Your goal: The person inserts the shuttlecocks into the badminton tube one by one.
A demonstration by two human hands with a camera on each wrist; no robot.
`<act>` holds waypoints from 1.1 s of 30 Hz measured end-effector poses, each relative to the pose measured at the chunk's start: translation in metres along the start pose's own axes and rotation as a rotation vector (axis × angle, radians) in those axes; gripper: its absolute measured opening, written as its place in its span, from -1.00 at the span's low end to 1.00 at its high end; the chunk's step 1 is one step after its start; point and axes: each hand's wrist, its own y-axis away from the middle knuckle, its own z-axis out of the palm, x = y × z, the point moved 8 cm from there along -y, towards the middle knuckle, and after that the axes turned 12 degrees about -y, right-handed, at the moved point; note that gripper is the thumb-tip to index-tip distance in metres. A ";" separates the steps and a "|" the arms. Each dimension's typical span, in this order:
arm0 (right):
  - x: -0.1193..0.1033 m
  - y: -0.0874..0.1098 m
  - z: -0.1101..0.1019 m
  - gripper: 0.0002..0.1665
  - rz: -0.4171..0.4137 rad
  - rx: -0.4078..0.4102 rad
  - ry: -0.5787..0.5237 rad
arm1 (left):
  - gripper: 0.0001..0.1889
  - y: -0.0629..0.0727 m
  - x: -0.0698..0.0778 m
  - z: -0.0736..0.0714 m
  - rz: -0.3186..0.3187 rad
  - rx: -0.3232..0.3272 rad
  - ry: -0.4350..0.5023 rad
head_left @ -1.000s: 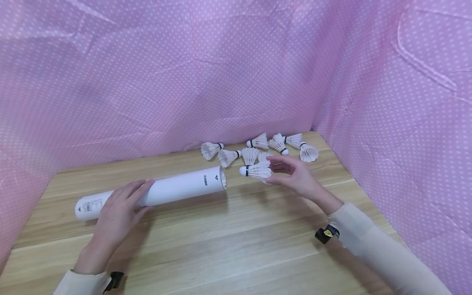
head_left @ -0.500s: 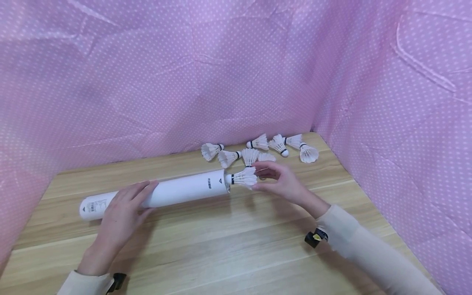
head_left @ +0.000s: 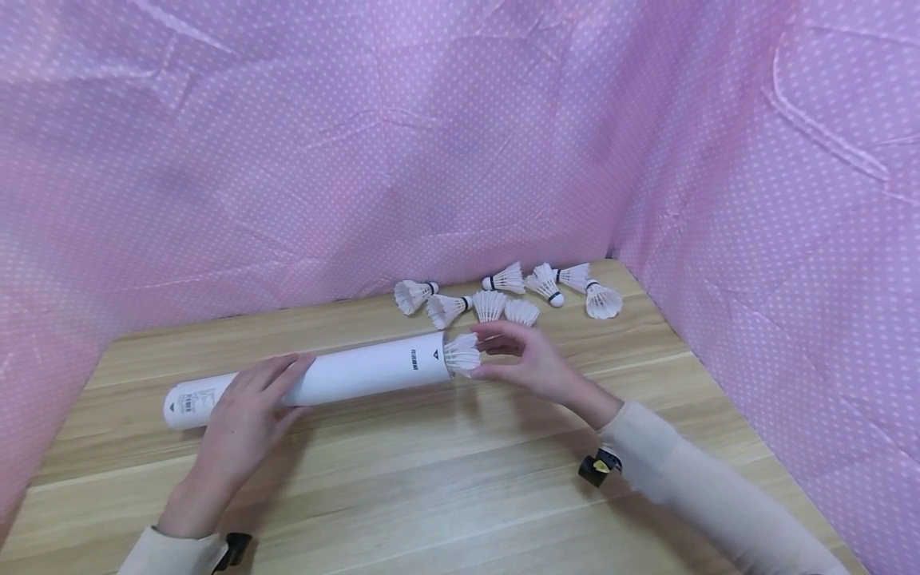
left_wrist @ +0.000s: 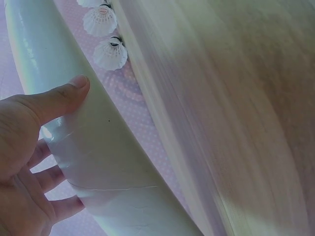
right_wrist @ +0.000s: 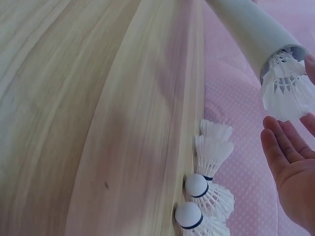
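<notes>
A long white tube [head_left: 377,371] with black print lies slantwise above the table, its mouth facing right. My left hand [head_left: 247,411] grips it around the left half; in the left wrist view the thumb [left_wrist: 74,93] lies along one side and fingers curl behind. A white feather shuttlecock [head_left: 461,354] sits cork-first in the tube's mouth, with its feather skirt sticking out. The fingertips of my right hand [head_left: 535,367] hold that skirt at its rim. In the right wrist view more feathers show inside the tube's mouth [right_wrist: 297,49], and the cork is hidden.
Several loose shuttlecocks lie along the back of the wooden table [head_left: 402,479], among them one by the tube [head_left: 447,310] and one at the far right [head_left: 602,299]. Pink dotted cloth [head_left: 359,160] hangs behind and at the right.
My right hand has moved left with the shuttlecock, which has gone from apart from the tube to partly inside its mouth. The tube and left hand have shifted slightly right.
</notes>
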 end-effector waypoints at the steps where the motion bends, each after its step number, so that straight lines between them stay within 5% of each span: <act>1: 0.000 -0.001 0.001 -0.26 -0.002 -0.001 -0.004 | -0.03 0.000 0.000 0.000 0.001 0.000 -0.002; 9: 0.000 -0.004 0.011 -0.26 -0.038 0.005 -0.025 | -0.05 -0.001 0.001 0.001 0.001 -0.002 -0.002; 33: 0.003 -0.007 0.018 -0.36 0.028 -0.025 -0.148 | -0.02 -0.003 0.000 0.000 -0.016 -0.009 0.004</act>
